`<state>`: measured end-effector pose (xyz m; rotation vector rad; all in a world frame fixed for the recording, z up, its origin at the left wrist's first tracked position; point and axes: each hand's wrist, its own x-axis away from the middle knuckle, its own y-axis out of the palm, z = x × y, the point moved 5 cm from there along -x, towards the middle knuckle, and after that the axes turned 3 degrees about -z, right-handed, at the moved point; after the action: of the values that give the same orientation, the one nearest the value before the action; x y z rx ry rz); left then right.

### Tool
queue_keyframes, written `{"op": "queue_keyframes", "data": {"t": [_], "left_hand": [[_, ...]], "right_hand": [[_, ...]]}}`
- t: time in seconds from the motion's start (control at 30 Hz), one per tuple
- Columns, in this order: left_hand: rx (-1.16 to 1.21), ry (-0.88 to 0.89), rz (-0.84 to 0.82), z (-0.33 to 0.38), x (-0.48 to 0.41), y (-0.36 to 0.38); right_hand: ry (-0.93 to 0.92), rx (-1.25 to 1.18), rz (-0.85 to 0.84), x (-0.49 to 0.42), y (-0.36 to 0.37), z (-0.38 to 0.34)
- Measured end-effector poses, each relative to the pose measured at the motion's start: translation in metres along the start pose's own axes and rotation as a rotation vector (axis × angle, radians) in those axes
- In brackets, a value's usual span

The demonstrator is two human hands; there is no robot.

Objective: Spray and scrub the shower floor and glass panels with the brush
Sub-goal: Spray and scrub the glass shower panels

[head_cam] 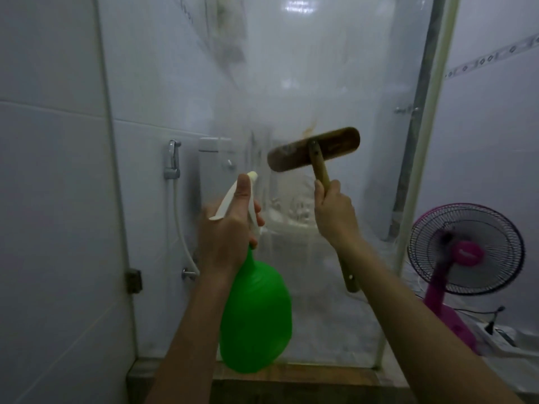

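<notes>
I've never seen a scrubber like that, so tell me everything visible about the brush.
The brush looks wooden: a dark brown oblong head with rounded ends, set crosswise on a paler straight handle. The head is held up at the foggy glass panel, its right end tilted higher; the bristles cannot be seen. The right hand grips the handle below the head, and the handle's free end juts out under the wrist.

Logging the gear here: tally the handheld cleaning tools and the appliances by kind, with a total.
Spray bottle: 1, green, in the left hand
Brush: 1, wooden, in the right hand
Fan: 1, pink
Total: 3
</notes>
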<state>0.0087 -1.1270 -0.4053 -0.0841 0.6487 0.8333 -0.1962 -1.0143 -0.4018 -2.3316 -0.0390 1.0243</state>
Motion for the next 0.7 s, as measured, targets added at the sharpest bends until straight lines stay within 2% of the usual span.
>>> {"op": "queue_keyframes", "data": {"t": [0.1, 0.27, 0.47, 0.53, 0.63, 0.7], "left_hand": [[0.06, -0.019, 0.028, 0.001, 0.001, -0.003], [0.104, -0.029, 0.024, 0.004, -0.001, -0.014], [0.005, 0.025, 0.065, 0.001, -0.007, -0.032], [-0.004, 0.033, 0.084, 0.0, -0.01, -0.04], [-0.022, 0.043, 0.122, -0.004, -0.015, -0.053], [-0.02, 0.054, 0.123, -0.008, -0.017, -0.057]], "right_hand": [[0.005, -0.017, 0.006, -0.017, -0.01, -0.01], [0.037, 0.093, -0.151, 0.063, 0.004, 0.03], [-0.023, 0.083, -0.058, -0.049, -0.02, -0.072], [0.008, 0.091, -0.073, -0.035, -0.013, -0.054], [0.062, 0.122, -0.17, 0.043, 0.003, -0.002], [0.051, 0.128, -0.196, 0.045, 0.004, -0.002]]}}
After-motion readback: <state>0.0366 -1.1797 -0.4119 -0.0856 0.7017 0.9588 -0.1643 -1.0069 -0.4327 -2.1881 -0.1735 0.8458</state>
